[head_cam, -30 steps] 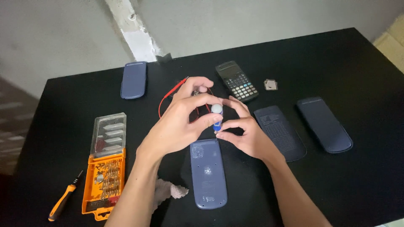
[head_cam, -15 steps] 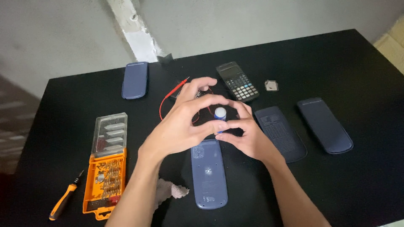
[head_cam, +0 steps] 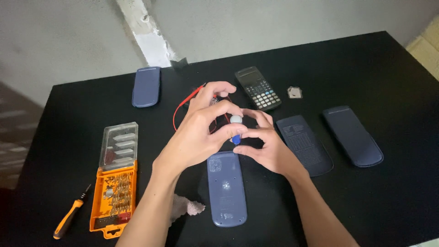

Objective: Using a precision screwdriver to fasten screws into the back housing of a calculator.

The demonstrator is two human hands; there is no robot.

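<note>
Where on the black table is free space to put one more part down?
Bare table lies right of the calculator and beyond the far-right cover. Another patch lies between the upper-left cover and the bit case. Around both hands, left and right, it is crowded.

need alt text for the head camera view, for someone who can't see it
Two bare hands, left hand and right hand, meet over a black table, pinching a small white and blue part above a blue calculator back. Around them lie a calculator, blue covers, red wires, an orange bit case and a screwdriver.
</note>
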